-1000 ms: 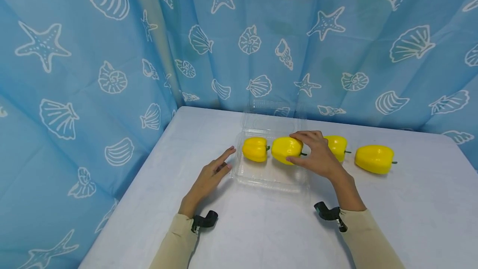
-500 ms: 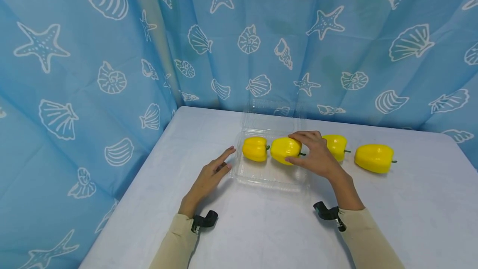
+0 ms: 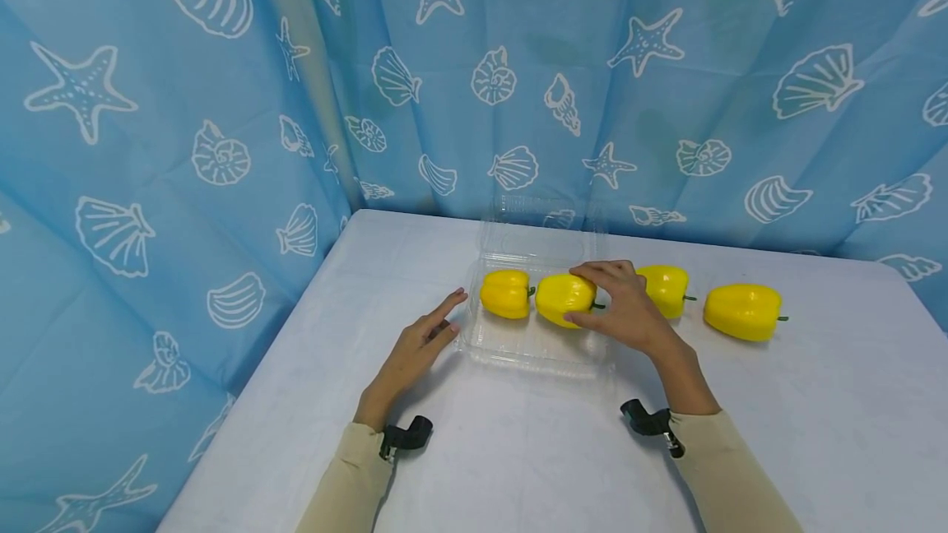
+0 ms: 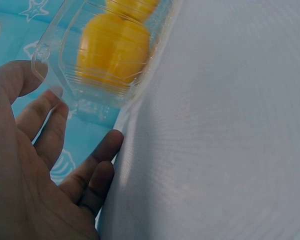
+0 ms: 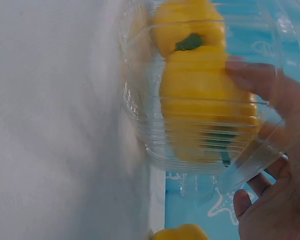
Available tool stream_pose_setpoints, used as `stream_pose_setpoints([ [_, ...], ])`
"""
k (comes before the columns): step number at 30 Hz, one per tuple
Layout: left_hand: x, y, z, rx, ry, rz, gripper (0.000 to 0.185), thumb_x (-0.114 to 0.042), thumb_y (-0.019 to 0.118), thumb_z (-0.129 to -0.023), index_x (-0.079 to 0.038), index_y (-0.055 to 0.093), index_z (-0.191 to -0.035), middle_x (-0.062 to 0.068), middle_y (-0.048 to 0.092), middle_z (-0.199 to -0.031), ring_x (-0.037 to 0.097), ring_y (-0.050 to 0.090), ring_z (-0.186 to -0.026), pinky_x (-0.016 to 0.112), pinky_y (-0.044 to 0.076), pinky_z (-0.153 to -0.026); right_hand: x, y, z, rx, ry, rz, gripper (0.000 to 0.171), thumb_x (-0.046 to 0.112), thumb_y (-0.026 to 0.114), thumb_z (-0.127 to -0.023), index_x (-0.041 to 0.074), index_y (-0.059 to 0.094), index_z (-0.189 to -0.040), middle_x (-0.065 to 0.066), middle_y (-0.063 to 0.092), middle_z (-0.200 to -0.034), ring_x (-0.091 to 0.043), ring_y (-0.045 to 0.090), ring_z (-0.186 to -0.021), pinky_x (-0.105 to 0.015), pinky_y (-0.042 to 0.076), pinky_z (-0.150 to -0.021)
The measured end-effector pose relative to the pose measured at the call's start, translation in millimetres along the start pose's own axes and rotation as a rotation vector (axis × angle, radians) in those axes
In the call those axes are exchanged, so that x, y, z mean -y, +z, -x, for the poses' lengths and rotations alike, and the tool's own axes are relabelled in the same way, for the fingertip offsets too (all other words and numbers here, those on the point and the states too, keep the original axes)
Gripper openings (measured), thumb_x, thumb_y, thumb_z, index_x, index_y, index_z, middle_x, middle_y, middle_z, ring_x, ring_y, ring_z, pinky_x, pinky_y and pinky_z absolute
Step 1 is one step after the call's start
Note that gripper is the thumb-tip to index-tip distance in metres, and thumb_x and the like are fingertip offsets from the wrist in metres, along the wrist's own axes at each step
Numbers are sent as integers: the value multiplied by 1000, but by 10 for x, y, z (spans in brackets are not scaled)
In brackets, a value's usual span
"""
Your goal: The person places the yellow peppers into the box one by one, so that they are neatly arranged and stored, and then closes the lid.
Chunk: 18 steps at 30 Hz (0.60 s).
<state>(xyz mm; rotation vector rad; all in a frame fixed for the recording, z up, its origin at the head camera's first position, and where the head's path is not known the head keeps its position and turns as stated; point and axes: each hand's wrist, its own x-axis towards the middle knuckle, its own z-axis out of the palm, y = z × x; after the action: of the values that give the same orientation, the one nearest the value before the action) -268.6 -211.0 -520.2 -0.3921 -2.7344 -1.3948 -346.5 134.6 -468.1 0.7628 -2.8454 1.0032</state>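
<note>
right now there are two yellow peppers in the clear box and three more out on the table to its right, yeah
Not quite: only two peppers lie outside, not three. The head view shows two in the clear box, one at its left and one under the right hand, then one pepper behind that hand and another further right on the table.

No readable text, label, brand, number or sign is found in any view. The blue curtain (image 3: 666,81) is printed only with white shells and starfish, without lettering. The clear plastic box (image 3: 535,344), the yellow peppers and the worktop (image 3: 518,451) are unmarked as far as can be seen.
</note>
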Motion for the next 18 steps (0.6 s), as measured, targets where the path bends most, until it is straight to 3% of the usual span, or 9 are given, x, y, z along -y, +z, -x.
stream_pose_setpoints([
  [18, -13, -4, 3, 3, -7, 0, 50, -43, 48, -105, -44, 36, -154, -19, 32, -158, 18, 55, -107, 43, 45, -96, -33, 71, -16, 10, -7, 20, 73, 44, 84, -80, 16, 57, -142, -11, 48, -146, -36, 30, -133, -72, 13, -106],
])
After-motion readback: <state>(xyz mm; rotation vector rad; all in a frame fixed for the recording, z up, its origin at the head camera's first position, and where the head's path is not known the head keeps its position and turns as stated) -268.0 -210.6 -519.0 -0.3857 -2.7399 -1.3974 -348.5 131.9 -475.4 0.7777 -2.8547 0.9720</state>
